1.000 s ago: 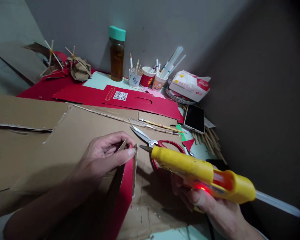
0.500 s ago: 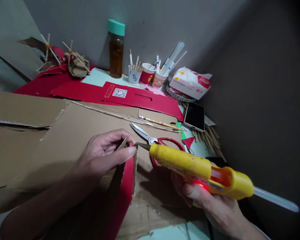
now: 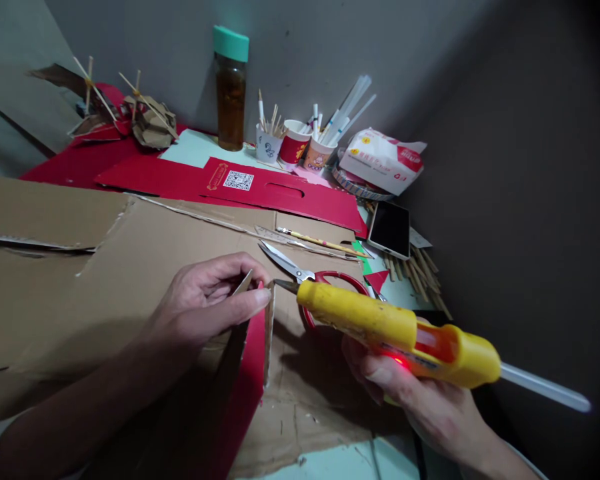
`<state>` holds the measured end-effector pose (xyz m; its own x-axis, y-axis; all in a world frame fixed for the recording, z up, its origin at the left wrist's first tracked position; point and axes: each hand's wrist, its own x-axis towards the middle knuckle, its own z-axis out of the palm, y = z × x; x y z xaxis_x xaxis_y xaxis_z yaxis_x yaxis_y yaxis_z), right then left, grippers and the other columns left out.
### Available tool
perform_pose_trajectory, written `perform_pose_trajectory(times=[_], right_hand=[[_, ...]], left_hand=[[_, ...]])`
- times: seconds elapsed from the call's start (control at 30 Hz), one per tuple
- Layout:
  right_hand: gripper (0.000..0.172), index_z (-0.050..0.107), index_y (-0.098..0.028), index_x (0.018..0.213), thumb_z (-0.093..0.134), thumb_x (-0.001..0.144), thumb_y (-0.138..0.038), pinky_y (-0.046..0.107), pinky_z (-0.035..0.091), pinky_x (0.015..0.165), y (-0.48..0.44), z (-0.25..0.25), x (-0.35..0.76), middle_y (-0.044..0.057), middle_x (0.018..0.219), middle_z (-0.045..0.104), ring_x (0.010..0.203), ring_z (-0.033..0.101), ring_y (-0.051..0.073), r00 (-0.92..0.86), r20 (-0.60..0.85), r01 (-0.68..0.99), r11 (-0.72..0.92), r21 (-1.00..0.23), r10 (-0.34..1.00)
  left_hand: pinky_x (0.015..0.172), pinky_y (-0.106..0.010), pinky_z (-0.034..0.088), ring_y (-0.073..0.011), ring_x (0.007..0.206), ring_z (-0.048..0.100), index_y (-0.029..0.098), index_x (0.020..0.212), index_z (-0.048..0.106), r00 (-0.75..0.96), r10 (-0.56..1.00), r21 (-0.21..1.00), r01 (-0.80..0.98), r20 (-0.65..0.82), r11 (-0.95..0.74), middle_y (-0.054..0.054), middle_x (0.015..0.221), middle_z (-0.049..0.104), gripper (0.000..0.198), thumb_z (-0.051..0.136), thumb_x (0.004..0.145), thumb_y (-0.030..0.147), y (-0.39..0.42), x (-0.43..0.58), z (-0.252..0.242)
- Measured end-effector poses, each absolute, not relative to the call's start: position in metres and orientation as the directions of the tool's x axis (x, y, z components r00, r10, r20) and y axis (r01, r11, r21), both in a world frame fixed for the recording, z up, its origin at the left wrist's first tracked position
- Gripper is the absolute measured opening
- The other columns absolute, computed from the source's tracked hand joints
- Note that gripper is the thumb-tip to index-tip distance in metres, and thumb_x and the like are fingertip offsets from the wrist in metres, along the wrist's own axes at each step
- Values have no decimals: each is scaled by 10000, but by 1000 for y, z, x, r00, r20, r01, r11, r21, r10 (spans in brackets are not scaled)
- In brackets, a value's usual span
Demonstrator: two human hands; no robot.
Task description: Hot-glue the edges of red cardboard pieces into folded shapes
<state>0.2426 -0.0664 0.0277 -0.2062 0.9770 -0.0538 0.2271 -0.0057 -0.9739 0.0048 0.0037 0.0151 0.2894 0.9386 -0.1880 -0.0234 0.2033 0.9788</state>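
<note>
folded cardboard piece (image 3: 253, 367): smooth red face, raw brown edges, held on edge over a flat brown cardboard sheet (image 3: 165, 243). left hand (image 3: 205, 300): fingers narrow, pinching its top corner. right hand (image 3: 420, 400): fingers wrapped round a scuffed yellow plastic glue gun (image 3: 363, 312), red light glowing; dark tapered nozzle (image 3: 286, 287) at that corner, contact unclear.
</note>
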Motion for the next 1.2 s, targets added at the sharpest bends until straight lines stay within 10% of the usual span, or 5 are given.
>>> perform_pose_trajectory(times=[0.43,1.2], right_hand=[[345,565,-246,671,665,906,-477,225,357,398,-64,34,236,-34,553,457,469,395,117,-206,-110,267,-53,-962,972],[100,764,-326,946,681,919,-374,233,496,509,-64,39,239,-33,636,631,482,512,124,-245,46,346,132,-929,968]], left_hand=[[493,-217,249,-101,545,329,235,748,678,290,936,979,16,-200,204,64,580,437,150,739,754,372,5,3,14],[493,-218,279,-109,554,377,233,728,678,274,942,980,9,-196,201,52,600,490,161,755,725,374,5,4,15]])
